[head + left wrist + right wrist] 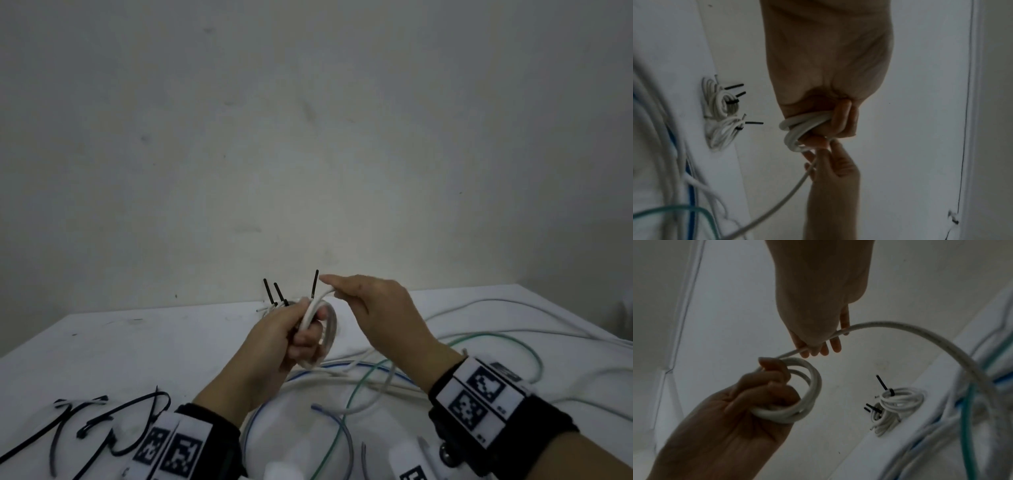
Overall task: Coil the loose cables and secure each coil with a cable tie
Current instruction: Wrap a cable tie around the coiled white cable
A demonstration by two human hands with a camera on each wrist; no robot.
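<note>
Above table, left hand grips coil.

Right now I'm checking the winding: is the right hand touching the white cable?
Touching. The right wrist view shows the right hand fingers curled round the white cable, which runs to the coil in the left hand.

We count two finished white coils at the table's back edge, three black tie tails sticking up from them. One coil in progress, roughly three loops. One green cable, one blue. Loose black ties: several, exact count unclear.
</note>
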